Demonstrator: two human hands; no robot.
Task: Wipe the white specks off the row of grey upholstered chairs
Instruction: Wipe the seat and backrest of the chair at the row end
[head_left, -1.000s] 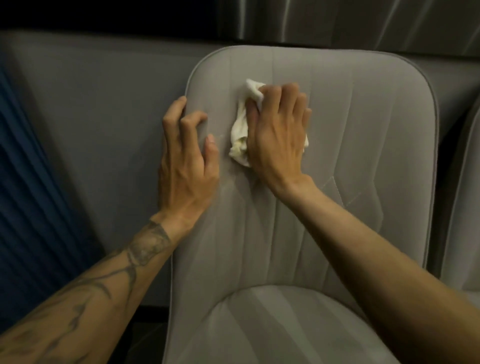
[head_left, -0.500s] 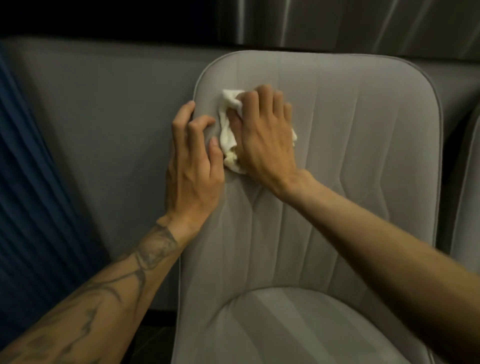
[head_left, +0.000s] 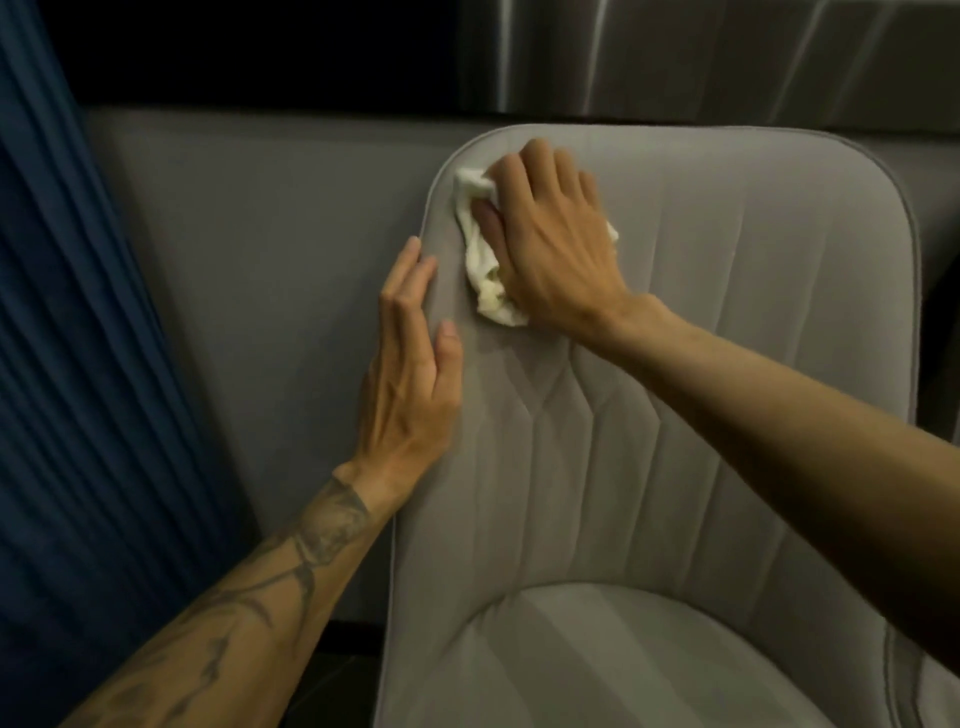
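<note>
A right hand (head_left: 550, 239), fingers curled over a crumpled white cloth (head_left: 485, 275), presses it lengthwise-down into the upper left corner of a grey upholstered chair back (head_left: 727, 338), with the rest of the back lying to its right and below. The left hand (head_left: 410, 364), fingers straight, rests flat on the chair's left edge just below the cloth. Dim light hides any white specks, and the palm covers much of the cloth.

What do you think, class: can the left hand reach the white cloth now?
Probably yes: the left hand rests on the chair back beside the white cloth, nothing between, though the right hand covers most of it.
</note>
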